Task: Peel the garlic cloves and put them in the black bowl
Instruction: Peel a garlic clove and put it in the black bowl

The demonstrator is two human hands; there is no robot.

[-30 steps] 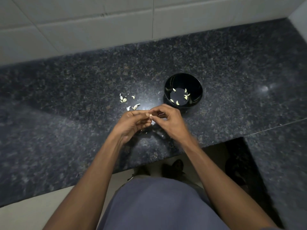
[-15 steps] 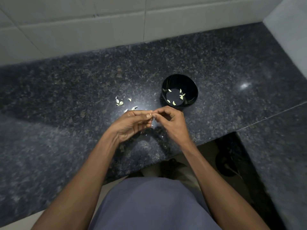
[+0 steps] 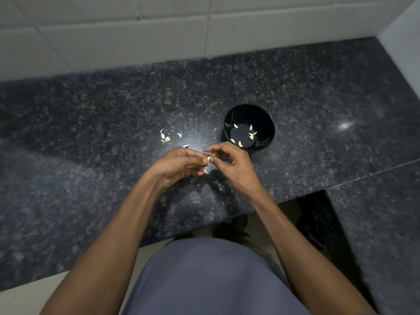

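Note:
My left hand [image 3: 179,165] holds a small pale garlic clove [image 3: 208,158] at its fingertips, just above the dark granite counter [image 3: 91,133]. My right hand [image 3: 229,163] meets it from the right, thumb and forefinger pinching at the clove's skin. A scrap of white skin [image 3: 206,171] hangs below the left fingers. The black bowl [image 3: 267,123] stands just beyond my right hand and holds several peeled cloves [image 3: 240,143]. A few unpeeled cloves [image 3: 167,139] lie on the counter to the left of the bowl.
Bits of garlic skin [image 3: 220,188] are scattered on the counter under my hands. A white tiled wall [image 3: 159,30] runs along the back and turns forward at the right. The counter's front edge steps back at a notch [image 3: 318,194] on the right.
The view has shifted a little, so bowl and hands sit slightly elsewhere in frame. My right hand has pulled a bit away from the left, and a scrap of skin hangs loose.

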